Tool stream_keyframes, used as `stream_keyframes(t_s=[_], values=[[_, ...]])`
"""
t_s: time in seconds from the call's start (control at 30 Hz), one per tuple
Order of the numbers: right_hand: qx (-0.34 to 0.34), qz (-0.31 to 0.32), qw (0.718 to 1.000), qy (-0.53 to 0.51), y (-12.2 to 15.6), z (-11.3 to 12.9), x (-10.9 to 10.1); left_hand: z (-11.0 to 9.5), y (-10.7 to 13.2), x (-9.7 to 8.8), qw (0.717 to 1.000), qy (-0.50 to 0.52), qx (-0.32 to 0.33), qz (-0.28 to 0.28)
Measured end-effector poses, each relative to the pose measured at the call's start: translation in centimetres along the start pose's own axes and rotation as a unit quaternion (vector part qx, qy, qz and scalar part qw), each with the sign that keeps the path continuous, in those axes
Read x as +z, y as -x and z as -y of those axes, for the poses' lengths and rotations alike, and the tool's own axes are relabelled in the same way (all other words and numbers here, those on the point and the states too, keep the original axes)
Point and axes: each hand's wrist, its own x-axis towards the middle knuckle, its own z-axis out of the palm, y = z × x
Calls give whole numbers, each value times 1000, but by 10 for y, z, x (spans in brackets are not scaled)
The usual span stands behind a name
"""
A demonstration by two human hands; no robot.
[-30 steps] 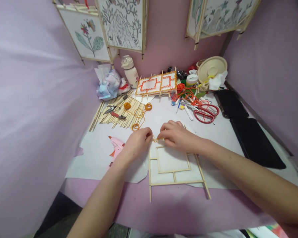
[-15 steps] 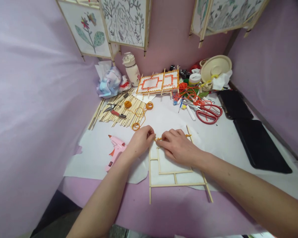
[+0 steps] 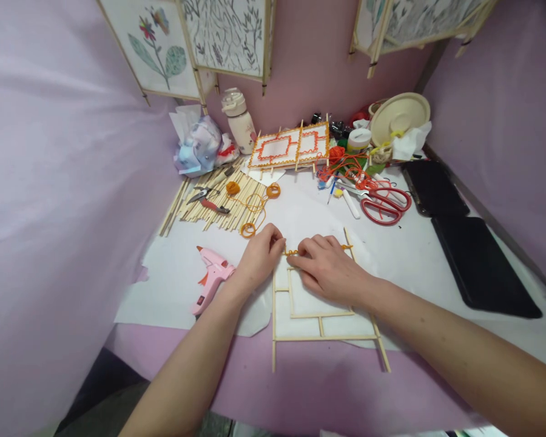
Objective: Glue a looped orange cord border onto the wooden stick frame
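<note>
A small panel of thin wooden sticks and white paper [image 3: 321, 318] lies flat on white paper at the desk's front. An orange cord [image 3: 293, 252] runs along its far edge. My left hand [image 3: 258, 257] pinches the cord at the panel's far left corner, fingers closed. My right hand [image 3: 330, 268] rests on the panel's upper part, fingertips pressed on the same cord beside the left hand. More orange cord [image 3: 253, 209] trails back to the bundle of sticks.
A pink glue gun [image 3: 210, 278] lies left of my hands. Bamboo sticks [image 3: 218, 203] with pliers, a finished orange-trimmed panel [image 3: 290, 145], red scissors [image 3: 384, 205], a bottle [image 3: 237, 121], a bowl [image 3: 398, 115] and two black pads [image 3: 477, 261] fill the back and right.
My hands have shifted slightly along the panel's far edge, staying pinched on the orange cord. The view has tilted down a little.
</note>
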Motion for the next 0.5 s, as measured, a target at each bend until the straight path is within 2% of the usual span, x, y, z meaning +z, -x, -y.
stream_keyframes(t_s=[0.23,0.5], values=[[2,-7,1000,-10,1,0,0,-1,-1,2,999,-47,12,-4],[4,-12,1000,-6,1,0,0,2,-2,5,998,-57,11,-10]])
